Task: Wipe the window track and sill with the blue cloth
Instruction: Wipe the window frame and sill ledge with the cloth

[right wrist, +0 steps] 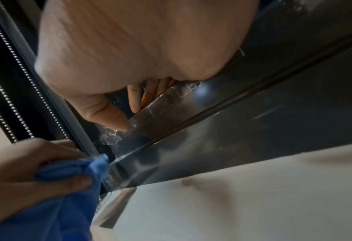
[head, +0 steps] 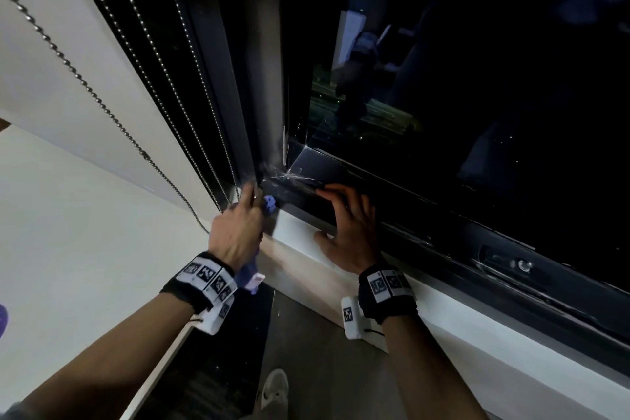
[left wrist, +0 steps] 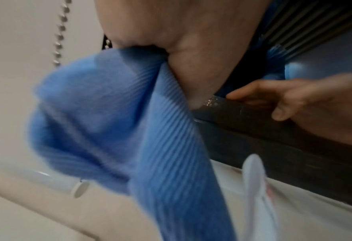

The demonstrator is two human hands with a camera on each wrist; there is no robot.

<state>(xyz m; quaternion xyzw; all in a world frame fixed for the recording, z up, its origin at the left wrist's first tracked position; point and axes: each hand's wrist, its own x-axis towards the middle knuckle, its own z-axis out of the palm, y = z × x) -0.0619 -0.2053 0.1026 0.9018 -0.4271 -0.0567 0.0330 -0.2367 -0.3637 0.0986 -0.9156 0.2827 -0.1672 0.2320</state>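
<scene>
My left hand [head: 238, 225] grips the bunched blue cloth [left wrist: 113, 124] at the left end of the dark window track [head: 402, 215]. A tip of the cloth [head: 269, 204] sticks out past the fingers against the track's corner, and the rest hangs below the wrist. In the right wrist view the cloth [right wrist: 72, 182] is pinched between thumb and fingers beside the frame. My right hand [head: 344, 225] lies flat with straight fingers on the track's front rail, its thumb on the white sill [head: 443, 314]. The track's inner channel is mostly hidden by my hands.
A bead chain [head: 88, 89] hangs along the white wall left of the frame. Dark window glass [head: 477, 61] rises behind the track. Clear tape or film [right wrist: 111, 138] clings to the frame corner. A white counter [head: 68, 232] lies left, and a shoe [head: 274, 389] stands on the floor below.
</scene>
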